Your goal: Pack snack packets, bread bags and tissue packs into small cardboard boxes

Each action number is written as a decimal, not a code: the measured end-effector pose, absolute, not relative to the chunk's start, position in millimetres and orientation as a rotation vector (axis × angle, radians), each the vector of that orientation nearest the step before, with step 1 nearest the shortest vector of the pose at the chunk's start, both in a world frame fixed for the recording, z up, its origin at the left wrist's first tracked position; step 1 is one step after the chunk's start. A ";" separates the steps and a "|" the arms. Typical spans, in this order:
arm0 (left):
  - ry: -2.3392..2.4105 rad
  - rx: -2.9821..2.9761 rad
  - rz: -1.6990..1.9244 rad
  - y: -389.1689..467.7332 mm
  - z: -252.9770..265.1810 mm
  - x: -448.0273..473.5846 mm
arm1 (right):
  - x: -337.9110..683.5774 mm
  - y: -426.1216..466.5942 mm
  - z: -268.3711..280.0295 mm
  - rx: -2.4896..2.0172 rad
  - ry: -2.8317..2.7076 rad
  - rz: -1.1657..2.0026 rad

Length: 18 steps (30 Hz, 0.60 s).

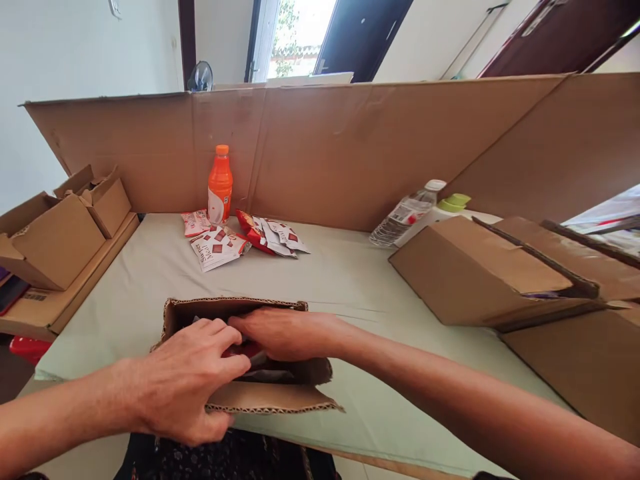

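Observation:
An open cardboard box (280, 398) stands near the front edge of the table. My left hand (193, 380) is at its left front corner, the thumb outside the front flap and the fingers curled over the inner side. My right hand (283, 333) reaches down into the box, its fingertips hidden. Part of something red and some greyish wrapping show inside, too covered to name. Beyond the box lie white snack packets printed "Super Meal" (217, 248), a red packet with more white ones (280, 237), and a small pink packet (194, 223).
An orange drink bottle (220, 187) stands behind the packets. A clear plastic bottle (407, 217) leans at the back right, near a green-capped container (454, 203). Cardboard boxes stand left (63, 247) and right (480, 273). A tall cardboard screen (320, 153) closes off the back.

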State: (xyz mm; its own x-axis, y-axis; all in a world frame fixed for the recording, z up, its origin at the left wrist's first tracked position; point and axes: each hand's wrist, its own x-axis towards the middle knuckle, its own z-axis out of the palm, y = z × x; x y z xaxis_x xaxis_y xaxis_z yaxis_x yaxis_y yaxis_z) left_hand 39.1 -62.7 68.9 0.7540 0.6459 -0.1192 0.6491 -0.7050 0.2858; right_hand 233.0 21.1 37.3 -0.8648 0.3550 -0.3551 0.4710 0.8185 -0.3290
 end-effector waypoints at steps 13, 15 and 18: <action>1.020 2.443 -0.081 -49.7 59.5 24.0 | 209.6 186.0 19.0 1.775 2.799 -0.324; 0.997 2.539 -0.133 -47.9 50.8 25.2 | 183.2 218.2 -11.0 1.799 2.747 -0.296; 0.941 2.720 -0.221 -42.2 26.4 26.3 | 155.4 244.0 -43.3 1.836 2.720 -0.287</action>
